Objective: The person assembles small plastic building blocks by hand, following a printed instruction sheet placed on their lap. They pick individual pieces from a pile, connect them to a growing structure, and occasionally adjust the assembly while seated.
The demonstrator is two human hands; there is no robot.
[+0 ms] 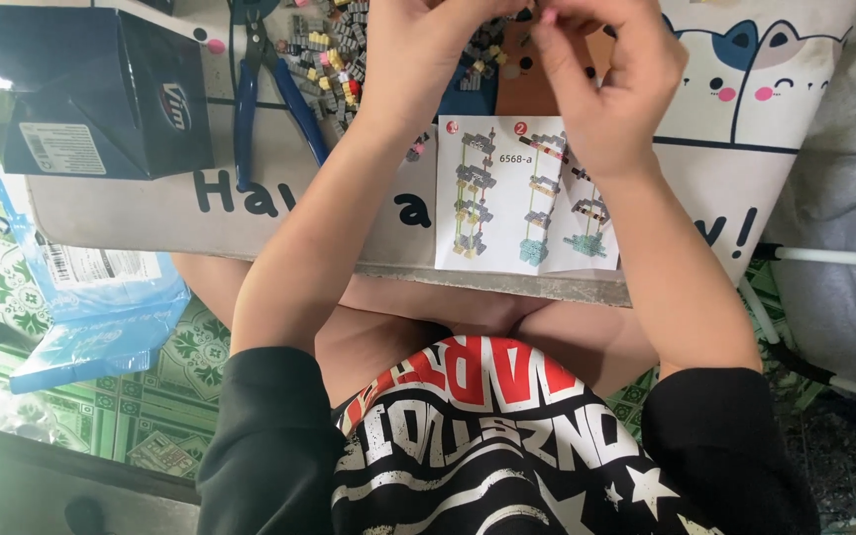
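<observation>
blue-handled pliers, dark blue box

Glossy paper instruction sheet (plastic bricks nearby).

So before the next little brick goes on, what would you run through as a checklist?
1. Both hands on the piece: left hand and right hand meet at the top edge; ok.
2. Piece seated: hidden by fingers; cannot tell.
3. White paper instruction sheet flat and readable beside the wrists: ok.
4. Pile of small grey and yellow bricks within reach: ok.
5. Blue-handled pliers lying apart from the hands: ok.
</observation>
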